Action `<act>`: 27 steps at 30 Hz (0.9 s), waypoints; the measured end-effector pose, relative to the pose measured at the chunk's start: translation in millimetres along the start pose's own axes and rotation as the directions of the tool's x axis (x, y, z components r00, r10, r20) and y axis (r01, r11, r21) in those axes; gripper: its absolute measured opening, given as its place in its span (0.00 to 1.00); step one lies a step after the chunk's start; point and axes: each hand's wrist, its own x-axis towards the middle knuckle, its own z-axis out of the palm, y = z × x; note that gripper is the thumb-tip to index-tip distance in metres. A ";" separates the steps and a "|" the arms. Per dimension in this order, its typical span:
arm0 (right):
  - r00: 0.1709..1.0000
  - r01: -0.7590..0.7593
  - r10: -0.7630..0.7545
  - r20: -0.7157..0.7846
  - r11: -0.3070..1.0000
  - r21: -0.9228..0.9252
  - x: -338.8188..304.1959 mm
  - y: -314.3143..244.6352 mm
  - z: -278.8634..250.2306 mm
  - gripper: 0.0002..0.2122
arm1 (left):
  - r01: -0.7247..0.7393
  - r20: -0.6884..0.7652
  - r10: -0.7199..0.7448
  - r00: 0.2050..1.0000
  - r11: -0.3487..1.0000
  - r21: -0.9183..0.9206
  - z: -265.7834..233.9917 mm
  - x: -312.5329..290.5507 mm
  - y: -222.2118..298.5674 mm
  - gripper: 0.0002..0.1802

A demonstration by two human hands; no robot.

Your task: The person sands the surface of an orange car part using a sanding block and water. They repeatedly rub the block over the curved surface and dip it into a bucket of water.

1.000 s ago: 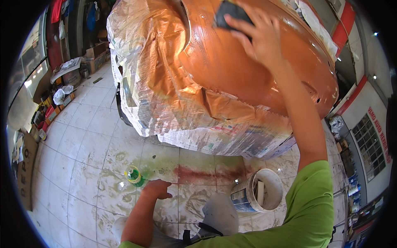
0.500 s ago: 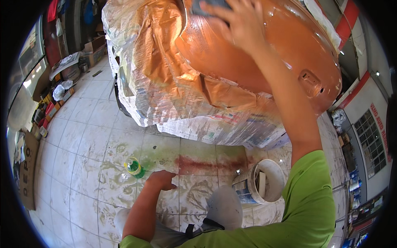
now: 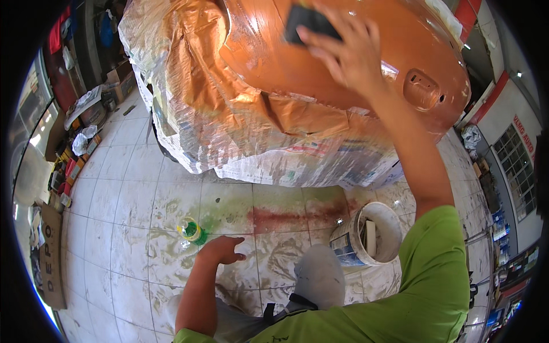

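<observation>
My right hand (image 3: 357,60) reaches up over a curved orange car panel (image 3: 266,60). Under its fingers is a dark sanding pad (image 3: 311,26), pressed flat to the paint; its far end is blurred. The panel looks wet and has a recessed pocket (image 3: 422,90) on its right. Crumpled orange-sprayed masking film and newspaper (image 3: 251,123) cover the car to the left and below. My left hand (image 3: 221,250) hovers above the floor by my knee with nothing in it, index finger and thumb apart. Beside it stands a bottle of green liquid (image 3: 193,231).
A white bucket (image 3: 393,226) with a pale flat piece inside stands right of my knee. Green and red paint stains (image 3: 297,220) mark the tiled floor. A cardboard box (image 3: 51,257) and clutter line the left side; shelves of supplies (image 3: 503,240) run along the right.
My right hand has slid the pad right and slightly nearer across the panel. The left hand stays by the knee. The whole view has shifted a little.
</observation>
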 end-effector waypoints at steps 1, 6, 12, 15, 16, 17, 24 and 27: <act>0.998 0.060 -0.060 -0.018 0.997 0.046 -50.6 -5.3 -17.3 0.18 | -0.014 -0.037 0.014 0.999 1.000 -0.011 9.0 -1.5 -12.7 0.43; 0.978 0.202 -0.204 0.036 0.978 0.041 -48.8 25.0 -28.0 0.19 | -0.049 0.007 0.049 0.999 0.999 -0.015 2.1 -9.5 -0.4 0.45; 0.972 -0.222 0.215 0.093 0.972 0.079 56.8 52.5 -23.5 0.17 | -0.145 -0.005 0.145 0.989 0.986 -0.078 -1.2 18.6 8.9 0.45; 0.998 0.007 -0.007 -0.066 1.000 0.000 -57.1 16.9 -29.5 0.18 | -0.022 0.013 0.023 1.000 0.999 -0.044 4.4 1.3 -10.9 0.46; 0.999 0.019 -0.019 -0.041 1.000 -0.004 -110.3 19.7 -30.3 0.18 | 0.004 0.037 -0.002 0.999 0.999 -0.046 3.5 -5.9 -9.6 0.46; 0.999 0.037 -0.037 -0.016 0.999 -0.013 -140.9 23.4 -34.1 0.18 | -0.001 0.060 0.004 0.998 0.999 -0.041 1.5 -9.0 -6.9 0.47; 0.979 -0.205 0.205 0.004 0.974 0.095 0.6 99.5 -21.2 0.17 | -0.168 0.062 0.185 0.981 0.962 -0.217 4.6 25.9 -3.3 0.48; 0.990 -0.108 0.111 -0.087 0.994 0.031 -14.7 59.1 -40.4 0.17 | -0.027 0.019 0.026 0.999 0.999 0.036 14.9 26.1 -33.6 0.48</act>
